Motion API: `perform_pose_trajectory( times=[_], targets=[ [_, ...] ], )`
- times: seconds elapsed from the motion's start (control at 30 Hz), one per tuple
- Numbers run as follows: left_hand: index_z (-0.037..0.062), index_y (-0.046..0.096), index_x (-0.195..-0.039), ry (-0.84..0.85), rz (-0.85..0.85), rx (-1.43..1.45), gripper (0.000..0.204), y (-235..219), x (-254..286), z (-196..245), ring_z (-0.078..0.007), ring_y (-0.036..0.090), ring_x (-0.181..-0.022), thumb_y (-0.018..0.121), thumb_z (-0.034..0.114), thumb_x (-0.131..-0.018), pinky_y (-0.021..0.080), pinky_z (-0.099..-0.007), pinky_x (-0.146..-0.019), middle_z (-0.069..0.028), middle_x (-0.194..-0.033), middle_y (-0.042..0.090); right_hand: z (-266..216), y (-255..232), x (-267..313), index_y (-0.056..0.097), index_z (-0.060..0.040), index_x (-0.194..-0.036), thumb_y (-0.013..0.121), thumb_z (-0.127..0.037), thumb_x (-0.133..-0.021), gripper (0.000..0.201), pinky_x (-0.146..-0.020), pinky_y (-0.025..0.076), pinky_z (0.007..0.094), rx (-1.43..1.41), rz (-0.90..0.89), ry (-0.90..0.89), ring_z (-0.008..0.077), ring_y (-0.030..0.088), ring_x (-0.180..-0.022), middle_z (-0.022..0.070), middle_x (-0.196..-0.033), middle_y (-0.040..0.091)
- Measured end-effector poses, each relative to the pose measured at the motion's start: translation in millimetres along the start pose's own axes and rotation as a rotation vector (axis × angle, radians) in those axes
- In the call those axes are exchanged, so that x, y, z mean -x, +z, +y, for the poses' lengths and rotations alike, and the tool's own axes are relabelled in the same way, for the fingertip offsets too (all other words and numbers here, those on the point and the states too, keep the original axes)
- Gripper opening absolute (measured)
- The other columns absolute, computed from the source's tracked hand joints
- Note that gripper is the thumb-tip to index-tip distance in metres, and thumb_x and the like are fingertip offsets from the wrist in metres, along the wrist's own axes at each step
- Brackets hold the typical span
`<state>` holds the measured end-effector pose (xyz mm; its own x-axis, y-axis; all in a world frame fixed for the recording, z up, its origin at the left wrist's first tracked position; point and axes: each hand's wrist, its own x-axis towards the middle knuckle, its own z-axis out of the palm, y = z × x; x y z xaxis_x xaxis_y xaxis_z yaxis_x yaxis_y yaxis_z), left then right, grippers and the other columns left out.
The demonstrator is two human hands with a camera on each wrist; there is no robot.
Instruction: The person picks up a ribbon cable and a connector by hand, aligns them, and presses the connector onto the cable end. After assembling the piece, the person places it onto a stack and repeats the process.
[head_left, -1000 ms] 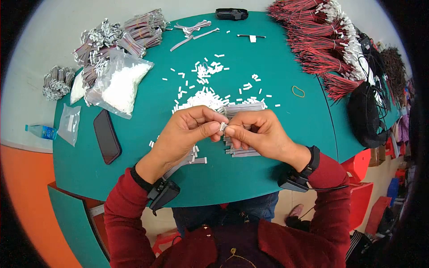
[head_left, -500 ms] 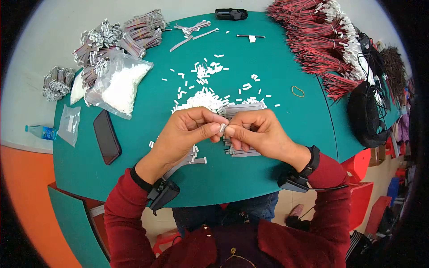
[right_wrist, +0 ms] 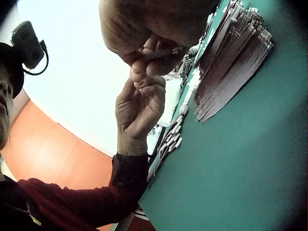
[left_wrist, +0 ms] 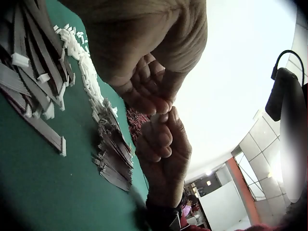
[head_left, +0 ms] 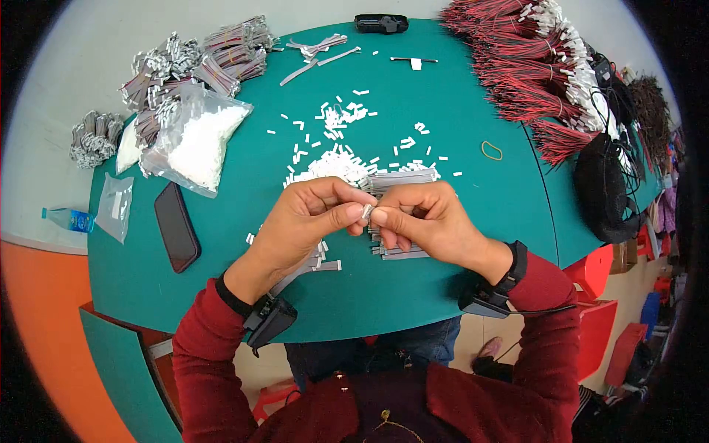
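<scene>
In the head view my left hand point(head_left: 299, 221) and right hand point(head_left: 436, 225) meet over the middle of the table. Between their fingertips sits a small white connector point(head_left: 367, 212), pinched by thumb and forefinger from both sides. Most of it is hidden by the fingers. Behind the hands lies a pile of white connector housings point(head_left: 336, 164). A stack of grey flat ribbon cables point(left_wrist: 115, 161) lies under my right hand. More ribbon cables with white connector ends point(left_wrist: 36, 86) spread beneath the left wrist.
A phone point(head_left: 177, 227) and a plastic bag of white pieces point(head_left: 203, 148) lie at the left, by bundled grey cables point(head_left: 159, 70). Bundles of red and black wires point(head_left: 517, 66) fill the far right. A rubber band point(head_left: 492, 151) and a black bag point(head_left: 602, 192) are also at the right.
Both hands stay in place, still pinching the connector. It appears slightly turned between the fingertips, and the rest of the table looks the same.
</scene>
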<state>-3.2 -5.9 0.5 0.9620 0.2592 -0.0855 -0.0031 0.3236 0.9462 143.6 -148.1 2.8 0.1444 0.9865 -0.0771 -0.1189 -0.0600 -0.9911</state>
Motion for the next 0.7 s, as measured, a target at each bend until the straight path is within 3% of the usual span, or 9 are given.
perform_pose_trajectory(
  times=[0.37, 0.47, 0.57, 0.67, 0.7],
  targets=[
    [-0.0036, 0.063, -0.095, 0.035, 0.106, -0.176, 0.015, 9, 3, 4, -0.0112, 0.057, -0.076, 0.062, 0.002, -0.082, 0.045, -0.0222, -0.069, -0.0071, -0.086, 0.062, -3, -2, 0, 0.057, -0.0029, -0.072, 0.056, -0.016, -0.09, 0.022, -0.042, 0.034, 0.0181, 0.028, -0.015, 0.058, 0.0015, 0.045, -0.048, -0.0005, -0.058, 0.056],
    [-0.0041, 0.063, -0.095, 0.242, 0.137, -0.417, 0.015, 10, 3, -4, -0.0117, 0.058, -0.078, 0.063, 0.0, -0.081, 0.045, -0.0222, -0.072, -0.0072, -0.087, 0.062, -6, 1, 1, 0.055, -0.0032, -0.071, 0.056, -0.015, -0.09, 0.023, -0.043, 0.035, 0.0183, 0.031, 0.001, 0.03, 0.0012, 0.046, -0.05, -0.0012, -0.058, 0.055],
    [-0.0025, 0.065, -0.093, 0.356, 0.158, -0.65, 0.013, 12, 5, -4, -0.0103, 0.058, -0.078, 0.062, 0.001, -0.081, 0.048, -0.025, -0.074, -0.007, -0.087, 0.065, 4, 4, 2, 0.059, -0.0031, -0.072, 0.056, -0.016, -0.09, 0.022, -0.041, 0.028, 0.0183, 0.008, 0.031, -0.066, 0.0, 0.041, -0.047, -0.0032, -0.055, 0.052],
    [-0.0025, 0.065, -0.095, 0.35, 0.138, -0.634, 0.013, 8, 4, -6, -0.0105, 0.059, -0.078, 0.062, 0.003, -0.082, 0.047, -0.0244, -0.072, -0.0068, -0.087, 0.064, 2, 3, 1, 0.058, -0.0031, -0.072, 0.056, -0.017, -0.09, 0.023, -0.041, 0.028, 0.0184, 0.035, 0.027, -0.039, 0.0, 0.04, -0.047, -0.0034, -0.055, 0.052],
    [-0.0024, 0.064, -0.095, 0.275, 0.149, -0.505, 0.014, 10, 4, -6, -0.0104, 0.058, -0.077, 0.061, 0.004, -0.083, 0.046, -0.0241, -0.071, -0.0066, -0.086, 0.064, 0, 2, 1, 0.058, -0.0032, -0.072, 0.056, -0.017, -0.09, 0.023, -0.041, 0.028, 0.0183, 0.033, 0.027, -0.019, 0.0001, 0.04, -0.047, -0.0033, -0.055, 0.052]
  ],
)
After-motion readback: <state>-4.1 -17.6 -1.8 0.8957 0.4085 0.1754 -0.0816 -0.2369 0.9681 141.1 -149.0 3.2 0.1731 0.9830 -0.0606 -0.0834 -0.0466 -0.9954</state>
